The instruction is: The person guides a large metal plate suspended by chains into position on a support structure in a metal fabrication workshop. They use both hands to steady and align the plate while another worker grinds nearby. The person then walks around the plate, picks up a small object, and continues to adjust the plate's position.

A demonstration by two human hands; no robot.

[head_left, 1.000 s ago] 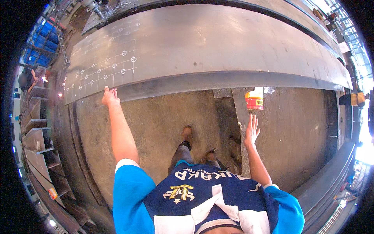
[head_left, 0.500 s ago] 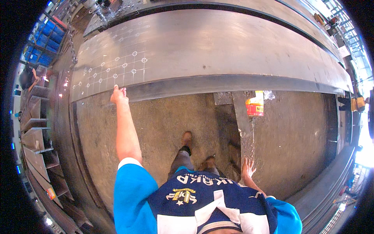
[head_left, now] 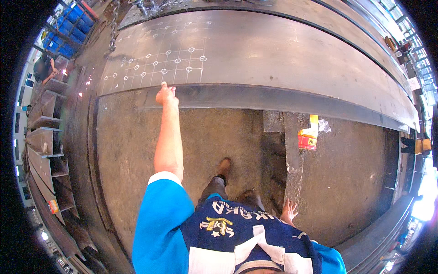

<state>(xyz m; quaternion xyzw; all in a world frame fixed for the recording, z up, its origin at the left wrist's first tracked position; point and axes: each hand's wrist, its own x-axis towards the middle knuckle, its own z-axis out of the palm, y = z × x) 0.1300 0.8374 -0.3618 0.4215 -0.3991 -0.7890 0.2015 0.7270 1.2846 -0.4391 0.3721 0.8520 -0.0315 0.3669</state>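
A long steel beam lies across the far side, its top face bearing a chalk grid with several small circles at the left. My left hand reaches up to the beam's near edge, just below one chalk circle. Its fingers are curled in at that edge, with one digit extended onto the top. At lower right, my right hand has its fingers spread beside the near end of a narrow, rough steel support. Whether the palm rests on the support cannot be seen.
A red and yellow tin stands right of the support. A chain hangs at upper left. Steel sections line the left side, where another person works near sparks. Blue drums stand behind. My shoe is on the floor.
The view has shifted, so the beam and grid appear farther right and higher. My left hand stays at the same spot on the beam's edge. My right hand remains spread by the support.
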